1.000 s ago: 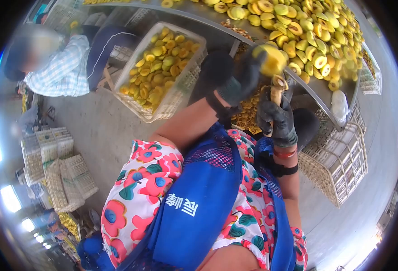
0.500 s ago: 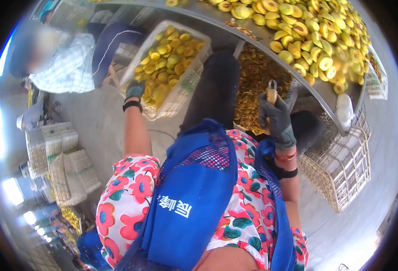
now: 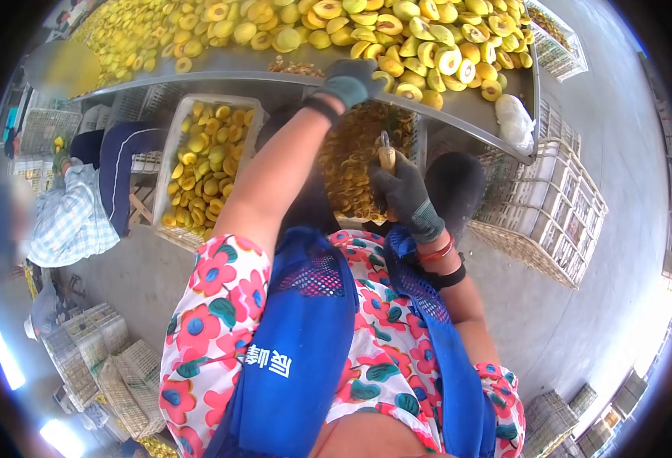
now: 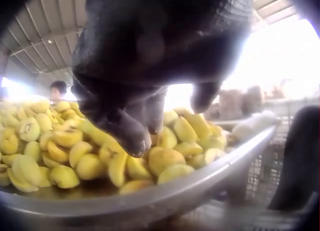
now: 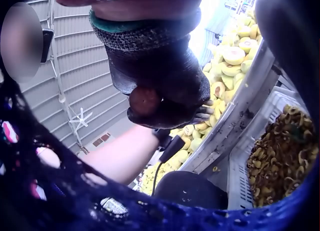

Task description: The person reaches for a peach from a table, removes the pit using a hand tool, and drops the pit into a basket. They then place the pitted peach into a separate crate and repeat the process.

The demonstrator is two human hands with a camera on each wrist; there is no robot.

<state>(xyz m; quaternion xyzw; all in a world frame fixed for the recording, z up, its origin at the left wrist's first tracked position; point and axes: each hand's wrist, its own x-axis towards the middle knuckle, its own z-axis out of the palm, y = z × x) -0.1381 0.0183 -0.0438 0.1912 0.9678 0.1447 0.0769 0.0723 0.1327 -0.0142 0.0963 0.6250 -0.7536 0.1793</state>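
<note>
My left hand (image 3: 349,80), in a dark glove, reaches over the metal table's near edge to a heap of yellow peach halves (image 3: 447,59). Close up in the left wrist view, its bent fingertips (image 4: 135,143) overlap the nearest halves, the thumb apart from them; nothing shows held. In front of my lap, the gloved right hand (image 3: 406,192) grips a pitting tool (image 3: 386,156) with a wooden handle, its small metal loop pointing up toward the table. The round handle end (image 5: 145,101) sticks out of the fist in the right wrist view.
A crate of peach halves (image 3: 210,164) stands left of my legs. Between my knees, under the table edge (image 3: 458,122), a crate holds brownish scraps (image 3: 359,172). Stacked crates (image 3: 546,210) stand at right, below a white plastic bag (image 3: 514,122). Another person (image 3: 77,217) sits at left.
My left hand went from a peach half at the tool to the left crate, then up to the heap, now without that half. The right hand keeps its grip. The head view has turned.
</note>
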